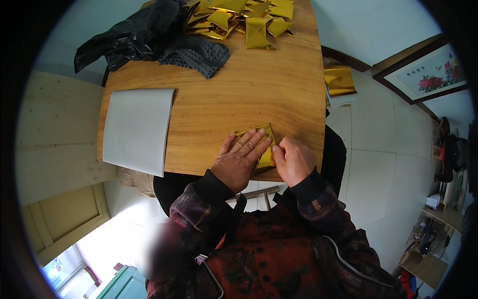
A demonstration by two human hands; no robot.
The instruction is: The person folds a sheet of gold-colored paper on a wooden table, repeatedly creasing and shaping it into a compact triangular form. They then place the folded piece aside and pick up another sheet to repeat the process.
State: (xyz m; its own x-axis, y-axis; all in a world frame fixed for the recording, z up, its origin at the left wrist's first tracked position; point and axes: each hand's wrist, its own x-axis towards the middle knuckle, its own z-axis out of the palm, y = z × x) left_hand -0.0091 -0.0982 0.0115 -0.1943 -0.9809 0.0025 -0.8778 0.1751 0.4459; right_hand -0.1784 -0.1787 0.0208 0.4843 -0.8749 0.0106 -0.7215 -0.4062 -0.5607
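Observation:
A folded piece of gold foil paper (267,160) lies near the front edge of the wooden table (239,94). My left hand (238,158) is laid flat across it, fingers stretched out and covering much of its middle and left. At the paper's right edge, my right hand (295,160) has its fingers curled in, with the thumb and forefinger closed on that edge. How the paper's underside is folded cannot be seen beneath my left hand.
Several folded gold foil pieces (256,32) are heaped at the table's far end. Beside them lie a black plastic bag (144,30) and a dark grey textured cloth (199,54). A grey-white folded sheet (137,127) rests at left. More gold foil (340,80) sits beyond the right edge.

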